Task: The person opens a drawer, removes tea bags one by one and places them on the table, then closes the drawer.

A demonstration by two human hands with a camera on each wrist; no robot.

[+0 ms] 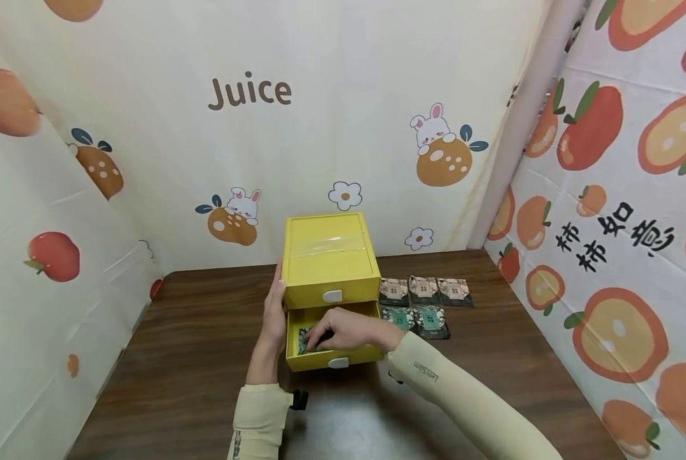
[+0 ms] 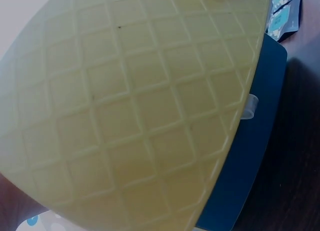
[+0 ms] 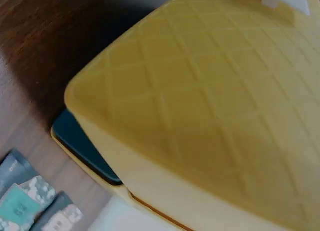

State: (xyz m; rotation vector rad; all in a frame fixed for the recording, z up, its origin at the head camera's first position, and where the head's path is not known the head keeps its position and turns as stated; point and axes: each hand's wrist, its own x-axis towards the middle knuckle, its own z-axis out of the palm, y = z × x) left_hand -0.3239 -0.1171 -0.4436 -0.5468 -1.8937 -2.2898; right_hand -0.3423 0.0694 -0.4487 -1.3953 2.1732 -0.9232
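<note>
While the left hand (image 1: 274,313) rests, fingers extended, along the yellow cabinet's (image 1: 331,255) left side, the nearer right hand (image 1: 345,329) dips into the lower drawer (image 1: 320,363), below frame centre. The packet (image 1: 303,340) lies just left of its bent fingers, visible strip running up-down; whether that narrow grip pinches it, I cannot tell.

Behind our bare left hand (image 1: 274,314) and right hand (image 1: 345,329) we wear pale cream: a right sleeve (image 1: 464,386) with small dark lettering (image 1: 426,370), a left sleeve (image 1: 260,415) with a dark print (image 1: 236,443) too small to read. A black block (image 1: 299,400) juts beside the left cuff (image 1: 262,391); a black sliver (image 1: 395,379) shows under the right cuff (image 1: 399,358).
</note>
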